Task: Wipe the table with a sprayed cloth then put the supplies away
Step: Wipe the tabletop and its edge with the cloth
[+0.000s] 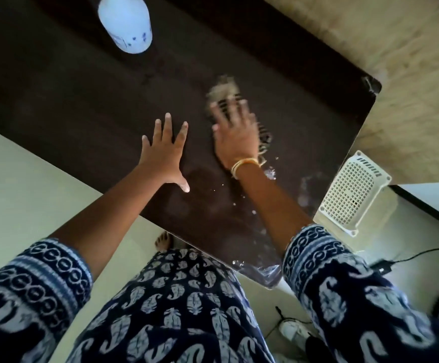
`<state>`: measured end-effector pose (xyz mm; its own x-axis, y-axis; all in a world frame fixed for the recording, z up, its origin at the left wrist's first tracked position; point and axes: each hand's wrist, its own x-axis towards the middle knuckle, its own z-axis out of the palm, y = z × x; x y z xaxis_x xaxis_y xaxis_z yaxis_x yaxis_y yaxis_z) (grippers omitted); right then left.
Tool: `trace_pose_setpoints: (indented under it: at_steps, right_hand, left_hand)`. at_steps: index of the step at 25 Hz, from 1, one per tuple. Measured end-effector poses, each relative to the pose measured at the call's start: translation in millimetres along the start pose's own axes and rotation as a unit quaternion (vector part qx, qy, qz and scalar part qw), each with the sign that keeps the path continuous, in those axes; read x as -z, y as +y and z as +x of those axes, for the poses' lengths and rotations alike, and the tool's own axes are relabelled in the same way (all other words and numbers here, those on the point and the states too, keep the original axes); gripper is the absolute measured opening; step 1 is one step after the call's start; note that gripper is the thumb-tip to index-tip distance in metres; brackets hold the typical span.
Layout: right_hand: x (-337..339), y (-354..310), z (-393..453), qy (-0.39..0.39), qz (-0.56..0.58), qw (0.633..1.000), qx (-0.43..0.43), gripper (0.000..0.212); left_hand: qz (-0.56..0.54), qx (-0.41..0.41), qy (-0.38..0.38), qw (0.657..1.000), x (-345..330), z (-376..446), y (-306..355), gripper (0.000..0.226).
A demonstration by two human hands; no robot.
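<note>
A dark brown table (pixel 82 100) fills the upper part of the head view. My right hand (pixel 235 134) presses flat on a pale patterned cloth (pixel 225 91), which is blurred with motion and mostly hidden under the palm. Wet streaks and droplets (pixel 270 174) shine on the table near my right wrist. My left hand (pixel 164 153) lies flat on the table with fingers spread and nothing in it. A white spray bottle (pixel 126 22) stands at the far side of the table, its top cut off by the frame.
A white perforated plastic basket (pixel 351 197) sits beside the table's right edge. Black cables (pixel 406 258) and a white shoe (pixel 291 331) lie on the pale floor at the lower right. My bare foot (pixel 164 242) shows under the table's near edge.
</note>
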<state>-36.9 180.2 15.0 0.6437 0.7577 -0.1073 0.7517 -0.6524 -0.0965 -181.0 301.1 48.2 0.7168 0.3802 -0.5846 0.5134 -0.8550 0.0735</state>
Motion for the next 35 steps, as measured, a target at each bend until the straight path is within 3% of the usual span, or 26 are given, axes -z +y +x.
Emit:
trace_pose_setpoints:
  at_steps: [2, 3, 4, 7, 10, 12, 14, 18, 20, 22, 23, 25, 27, 30, 32, 35]
  right_hand:
    - [-4, -14, -15, -0.048, -0.015, 0.983, 0.176, 0.053]
    - [-2, 0, -11, -0.046, -0.022, 0.977, 0.206, 0.052]
    - [0, 21, -5, -0.026, -0.026, 0.983, 0.182, 0.052]
    - [8, 116, -2, 0.030, -0.019, 0.996, -0.087, 0.051]
    - [21, 179, -33, 0.021, 0.047, 0.936, -0.347, 0.053]
    - [22, 169, -32, 0.013, 0.074, 0.895, -0.440, 0.054]
    - [20, 127, -19, 0.018, 0.067, 0.904, -0.422, 0.055]
    - [2, 0, -29, -0.005, 0.015, 0.995, -0.102, 0.055]
    - [-3, -41, -53, -0.050, 0.009, 0.996, 0.070, 0.053]
    - [-1, -21, -57, -0.053, 0.009, 0.988, 0.145, 0.049]
    - [-1, 2, -55, -0.031, 0.011, 0.993, 0.115, 0.048]
    - [0, 61, -63, 0.007, 0.012, 0.998, -0.054, 0.049]
    - [5, 112, -88, 0.017, 0.048, 0.969, -0.243, 0.052]
    - [7, 115, -112, 0.011, 0.100, 0.911, -0.400, 0.053]
    - [3, 73, -105, 0.017, 0.091, 0.903, -0.421, 0.055]
    - [-7, -26, -95, 0.020, 0.067, 0.961, -0.268, 0.056]
  left_hand:
    - [-0.003, -0.012, 0.013, 1.000, -1, -2, -4, 0.154]
    - [-0.009, -0.017, 0.017, 1.000, -2, -4, -7, 0.153]
    - [-0.018, -0.021, 0.022, 0.999, -4, -5, -9, 0.152]
    - [-0.029, -0.028, 0.034, 0.999, -9, -6, -14, 0.151]
    - [-0.035, -0.024, 0.034, 0.998, -9, -3, -14, 0.153]
    - [-0.038, -0.020, 0.029, 0.999, -8, -3, -13, 0.154]
    - [-0.036, -0.016, 0.028, 0.999, -6, -3, -13, 0.155]
    - [-0.018, -0.019, 0.024, 0.999, -2, -9, -11, 0.152]
    - [-0.002, -0.019, 0.020, 1.000, -3, -16, -9, 0.146]
    - [0.004, -0.017, 0.024, 1.000, -14, -28, -10, 0.141]
    - [0.005, -0.022, 0.028, 0.999, -19, -34, -11, 0.140]
    - [0.002, -0.039, 0.037, 0.999, -28, -42, -14, 0.135]
    - [-0.009, -0.050, 0.048, 0.998, -33, -47, -18, 0.130]
    - [-0.008, -0.065, 0.069, 0.995, -39, -55, -28, 0.122]
    - [-0.009, -0.055, 0.091, 0.994, -46, -66, -35, 0.117]
    - [-0.021, -0.027, 0.121, 0.992, -58, -81, -42, 0.114]
